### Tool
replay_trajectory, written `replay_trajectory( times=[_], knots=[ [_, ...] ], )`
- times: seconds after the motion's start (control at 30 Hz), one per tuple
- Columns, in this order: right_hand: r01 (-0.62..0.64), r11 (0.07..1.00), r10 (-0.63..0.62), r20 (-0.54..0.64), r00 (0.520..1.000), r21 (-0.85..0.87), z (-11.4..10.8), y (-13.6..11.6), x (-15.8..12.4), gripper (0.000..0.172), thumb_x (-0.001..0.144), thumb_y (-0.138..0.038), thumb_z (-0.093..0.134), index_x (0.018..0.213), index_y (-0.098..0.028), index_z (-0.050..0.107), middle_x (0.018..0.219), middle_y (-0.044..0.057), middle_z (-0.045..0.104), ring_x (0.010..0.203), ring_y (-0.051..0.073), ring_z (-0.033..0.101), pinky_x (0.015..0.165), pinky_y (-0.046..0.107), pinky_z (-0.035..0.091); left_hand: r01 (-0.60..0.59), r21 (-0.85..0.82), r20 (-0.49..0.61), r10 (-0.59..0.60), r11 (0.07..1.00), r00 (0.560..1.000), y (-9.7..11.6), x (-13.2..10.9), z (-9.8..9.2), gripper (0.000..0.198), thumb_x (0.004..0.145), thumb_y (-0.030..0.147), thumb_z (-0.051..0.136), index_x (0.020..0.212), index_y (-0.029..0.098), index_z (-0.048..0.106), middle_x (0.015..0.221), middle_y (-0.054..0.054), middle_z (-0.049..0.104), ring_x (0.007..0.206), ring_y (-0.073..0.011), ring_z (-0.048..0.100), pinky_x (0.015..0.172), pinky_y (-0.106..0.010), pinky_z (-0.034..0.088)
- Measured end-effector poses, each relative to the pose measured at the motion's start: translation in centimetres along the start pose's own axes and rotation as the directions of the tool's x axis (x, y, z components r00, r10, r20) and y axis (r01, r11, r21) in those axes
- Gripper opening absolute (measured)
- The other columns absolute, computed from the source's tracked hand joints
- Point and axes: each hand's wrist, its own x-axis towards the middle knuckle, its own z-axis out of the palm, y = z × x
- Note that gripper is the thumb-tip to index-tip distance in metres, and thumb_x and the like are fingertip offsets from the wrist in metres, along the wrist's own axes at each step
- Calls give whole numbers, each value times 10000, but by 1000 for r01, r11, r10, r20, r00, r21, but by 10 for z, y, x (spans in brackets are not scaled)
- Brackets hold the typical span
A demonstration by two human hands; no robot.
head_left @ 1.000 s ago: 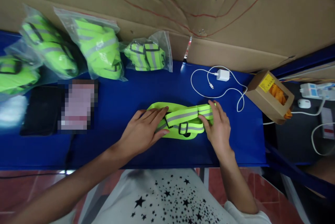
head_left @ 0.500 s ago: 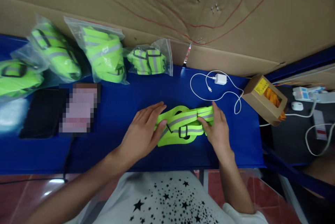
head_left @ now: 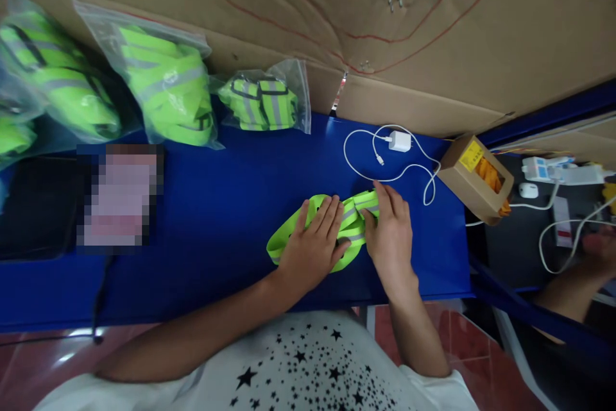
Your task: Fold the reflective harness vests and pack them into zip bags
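Note:
A neon-yellow reflective strap (head_left: 276, 245) with grey stripes lies partly folded on the blue table, close to its front edge. Flat on top of its middle rests my left hand (head_left: 315, 241), fingers stretched out, hiding the buckle area. My right hand (head_left: 389, 222) pinches the strap's right end between thumb and fingers. The strap's left end curves out in a loop beyond my left hand.
Zip bags with similar straps (head_left: 168, 87) line the back left. A pixelated flat item (head_left: 120, 196) lies beside a dark flat object (head_left: 41, 206). A white charger (head_left: 399, 140) with cable and a cardboard box (head_left: 474, 174) are at right. Another person's arm (head_left: 572, 289) shows far right.
My left hand has moved right, from the strap's left end onto its middle, and lies flat. The strap's left end has spread into a loop. My right hand keeps its hold.

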Motion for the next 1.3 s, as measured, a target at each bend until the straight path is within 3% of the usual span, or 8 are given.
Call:
replay_trajectory(
  times=[0.2,0.33,0.57,0.77,0.97,1.1,1.2,1.3],
  knots=[
    [41,994,-42,-15,999,-103,3,-36,-9,623,943,-57,394,1537,-231,462,1481,135,537,1222,353,521,1002,578,481,2,-19,-23,-2,1000,1000,0,4,-6,632,1060,379,357,1580,22,313,1667,-191,245,1562,-320,254,1279,-614,189],
    [60,997,-61,-23,998,-39,6,-47,-22,763,920,-25,381,1627,-293,283,1575,121,442,1320,358,474,1041,587,463,13,-30,-67,-15,999,998,-6,-2,-17,679,1018,382,457,1590,48,304,1677,-196,218,1565,-363,223,1267,-641,184],
    [153,977,-182,209,961,147,-5,-61,-35,852,858,32,383,1633,-298,251,1684,44,275,1466,319,352,1157,575,423,46,-75,-50,-50,996,998,-22,-26,-18,691,1051,393,395,1619,46,210,1671,-191,247,1550,-346,275,1247,-579,290],
    [179,950,-223,153,963,254,4,-41,-22,568,1034,-238,486,1583,-327,369,1521,36,533,1386,259,487,1118,480,476,31,-70,-24,-33,997,999,-30,-34,-13,714,1051,487,422,1595,43,293,1682,-173,223,1564,-331,242,1269,-532,271],
    [164,978,-170,38,985,132,25,-35,-20,385,1064,-322,449,1425,-316,583,1535,50,502,1429,265,441,1164,494,391,-15,-51,-15,14,999,1000,-33,-34,-14,639,1073,429,391,1591,63,314,1667,-175,267,1569,-310,233,1275,-548,237],
    [88,972,-106,73,992,220,26,-35,-19,423,1083,-355,364,1472,-280,513,1553,85,473,1462,248,421,1169,491,402,-2,-81,-17,0,997,1000,-34,-34,-14,644,1064,442,413,1591,82,325,1657,-180,298,1559,-315,263,1274,-551,238],
    [-48,981,35,74,997,185,24,-29,-16,648,1016,-565,477,1528,-173,414,1524,187,487,1440,320,438,1144,557,413,-3,-85,-25,1,996,1000,-33,-34,-16,658,1054,467,429,1567,62,355,1658,-200,287,1553,-329,276,1267,-563,247],
    [-106,977,86,116,990,184,22,-24,-13,678,953,-657,536,1414,-160,531,1420,196,555,1341,329,522,1113,556,442,26,-148,-63,-35,989,997,-29,-31,-22,675,1026,543,448,1492,54,446,1626,-235,345,1531,-361,318,1244,-597,269]
  ],
)
